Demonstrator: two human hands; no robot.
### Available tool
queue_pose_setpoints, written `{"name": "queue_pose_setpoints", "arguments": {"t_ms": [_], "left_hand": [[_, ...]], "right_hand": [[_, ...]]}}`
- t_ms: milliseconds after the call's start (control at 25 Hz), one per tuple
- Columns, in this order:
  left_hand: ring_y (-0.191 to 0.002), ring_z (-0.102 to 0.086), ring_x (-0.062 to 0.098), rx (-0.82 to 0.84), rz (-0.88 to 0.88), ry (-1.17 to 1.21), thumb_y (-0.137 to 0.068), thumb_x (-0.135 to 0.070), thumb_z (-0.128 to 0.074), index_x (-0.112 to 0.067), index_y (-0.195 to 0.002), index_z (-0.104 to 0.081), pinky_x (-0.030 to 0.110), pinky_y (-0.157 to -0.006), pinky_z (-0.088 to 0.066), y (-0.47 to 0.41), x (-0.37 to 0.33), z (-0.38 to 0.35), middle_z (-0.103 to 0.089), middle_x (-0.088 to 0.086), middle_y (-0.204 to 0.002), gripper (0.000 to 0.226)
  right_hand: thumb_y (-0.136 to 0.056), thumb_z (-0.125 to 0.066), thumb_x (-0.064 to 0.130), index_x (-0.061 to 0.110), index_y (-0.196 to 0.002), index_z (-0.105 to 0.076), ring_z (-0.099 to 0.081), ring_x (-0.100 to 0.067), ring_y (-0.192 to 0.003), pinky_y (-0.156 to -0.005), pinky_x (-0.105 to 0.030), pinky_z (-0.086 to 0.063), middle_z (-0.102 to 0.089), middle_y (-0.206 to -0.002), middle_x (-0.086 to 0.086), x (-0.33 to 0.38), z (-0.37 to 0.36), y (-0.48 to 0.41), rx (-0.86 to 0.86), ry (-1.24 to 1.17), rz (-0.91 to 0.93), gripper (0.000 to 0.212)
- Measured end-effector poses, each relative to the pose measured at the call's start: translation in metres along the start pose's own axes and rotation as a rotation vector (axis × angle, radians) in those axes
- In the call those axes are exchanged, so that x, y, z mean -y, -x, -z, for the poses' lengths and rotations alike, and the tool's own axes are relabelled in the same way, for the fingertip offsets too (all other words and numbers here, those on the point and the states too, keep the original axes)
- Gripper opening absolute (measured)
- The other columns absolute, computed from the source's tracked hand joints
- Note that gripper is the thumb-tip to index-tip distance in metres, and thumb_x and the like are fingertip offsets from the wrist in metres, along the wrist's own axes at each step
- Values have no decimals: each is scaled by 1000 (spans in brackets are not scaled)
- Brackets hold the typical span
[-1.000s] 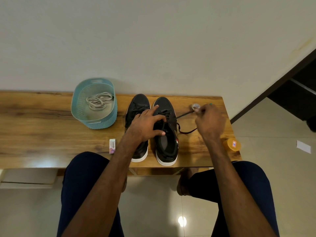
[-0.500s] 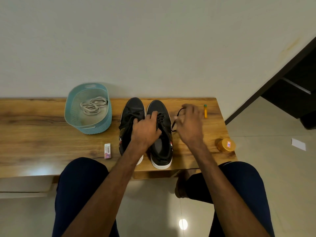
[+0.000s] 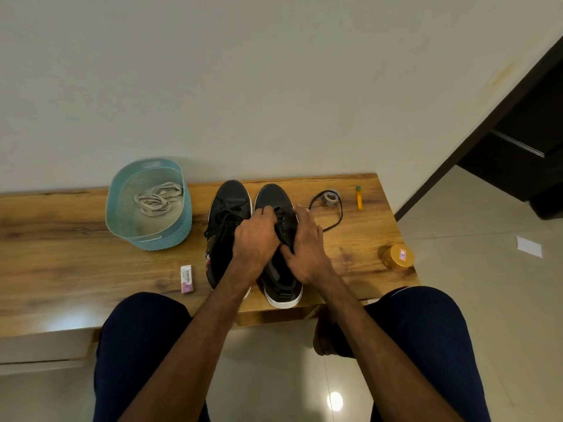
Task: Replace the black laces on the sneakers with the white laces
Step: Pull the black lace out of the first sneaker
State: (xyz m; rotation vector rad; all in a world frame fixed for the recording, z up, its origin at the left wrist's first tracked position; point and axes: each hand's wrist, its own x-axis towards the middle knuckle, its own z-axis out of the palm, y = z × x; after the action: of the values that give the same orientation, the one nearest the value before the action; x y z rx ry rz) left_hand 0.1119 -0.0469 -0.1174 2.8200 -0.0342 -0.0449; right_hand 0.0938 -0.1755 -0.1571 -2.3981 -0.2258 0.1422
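Since the earlier frame the right hand (image 3: pixel 304 248) has returned from the bench (image 3: pixel 61 239) beside the sneakers to the right sneaker (image 3: pixel 281 287), and the freed length of black lace (image 3: pixel 340 214) now lies slack on the bench.

1. Right hand: wrapped over the outer side of the right sneaker, thumb across the tongue, gripping the sneaker.
2. Left hand (image 3: pixel 256 239): fingers curled down onto the lacing of the same sneaker; whether they pinch the lace cannot be told.
3. Black lace: runs from under the right hand and loops around a tape roll (image 3: pixel 330 197).
4. Left sneaker (image 3: pixel 227 220): touching the right one, laced in black.
5. White laces (image 3: pixel 158 199): coiled inside the teal basket (image 3: pixel 164 242), left of the sneakers.
6. Also on the bench: an eraser (image 3: pixel 186 278), a yellow tube (image 3: pixel 359 198) and an orange jar (image 3: pixel 399 256).
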Motion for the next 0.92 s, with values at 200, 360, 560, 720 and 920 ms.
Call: {"name": "queue_pose_setpoints", "arguments": {"t_ms": [200, 360, 560, 720, 920], "left_hand": [[-90, -65, 29, -4, -32, -87, -95, -18, -54, -15, -117, -51, 40, -75, -55, -3, -2, -3, -59, 6, -111, 23], [-80, -67, 25, -94, 135, 252, -94, -23, -57, -16, -101, -55, 41, -73, -56, -6, 6, -7, -66, 3, -91, 10], [-86, -62, 15, 43, 179, 431, -94, -26, -54, -26, -108, -59, 34, -72, -49, -8, 14, 9, -63, -8, -108, 15], [-91, -59, 18, -3, -116, 15, -94, -40, -57, -23, -101, -61, 35, -72, -50, -6, 11, 10, -57, -6, -105, 19], [-79, -59, 23, -38, 193, 475, -105, -40, -36, -10, -89, -60, 39, -65, -43, -10, 7, 12, -59, 13, -90, 42]], "right_hand": [[-94, -51, 17, 14, -157, -2, 15, -19, -152, -116, -52, 11, 9, -166, -1, -3, -2, 2, -21, 79, -21, 80], [-98, -46, 19, 13, -157, 0, 17, -21, -151, -116, -58, 9, 11, -166, -3, -2, -1, 6, -13, 110, -35, 75], [-97, -46, 26, 14, -157, 4, 17, -21, -152, -116, -61, 8, 13, -166, -3, -3, -4, 4, -11, 135, -50, 79], [-103, -35, 40, 18, -159, 3, 20, -18, -151, -113, -58, 14, 16, -166, 1, -5, -5, 0, 6, 208, -21, 71], [-104, -31, 41, 13, -158, 8, 22, -17, -150, -117, -64, 11, 16, -165, -1, -7, -3, -1, 70, 234, -80, 71]]}}
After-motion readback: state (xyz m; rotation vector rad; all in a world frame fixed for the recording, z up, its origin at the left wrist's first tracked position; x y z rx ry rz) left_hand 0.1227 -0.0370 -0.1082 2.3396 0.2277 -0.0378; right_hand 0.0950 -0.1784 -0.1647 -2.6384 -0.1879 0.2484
